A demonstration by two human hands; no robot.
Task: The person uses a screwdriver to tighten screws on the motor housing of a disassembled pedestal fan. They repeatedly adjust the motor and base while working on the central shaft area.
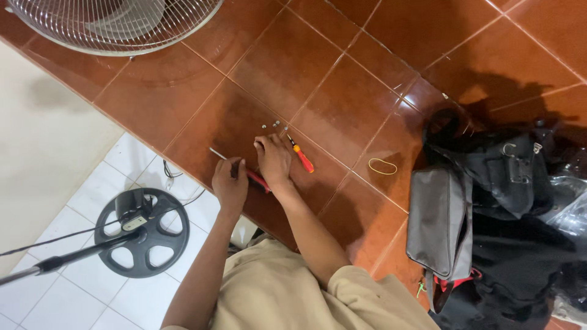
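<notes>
While we look down from the head camera, we see our two hands resting close together on a brown tiled counter (342,91). Our left hand (229,183) is curled around a red-handled screwdriver (257,179), whose metal shaft sticks out to the left of the fist and whose red grip shows between the two hands. Our right hand (273,160) lies palm down just beside it, fingers bent, their tips pressing the tile; it covers part of the red handle, and we cannot tell whether it grips anything. Just beyond the right fingertips lie a few small screws (272,124), loose on the tile and near one another. An orange screwdriver (301,157) lies flat on the counter just to the right of the right hand, its tip pointing toward the screws. Farther right a yellow rubber band (383,165) lies alone on the tile. At the right edge sits a grey bag (437,220) against a heap of black bags (520,244). At the top left a fan guard (116,24) of wire lies on the counter. Below the counter edge, on white floor tiles (98,299), stands the fan's round black base (143,235) with its pole slanting off to the left.
</notes>
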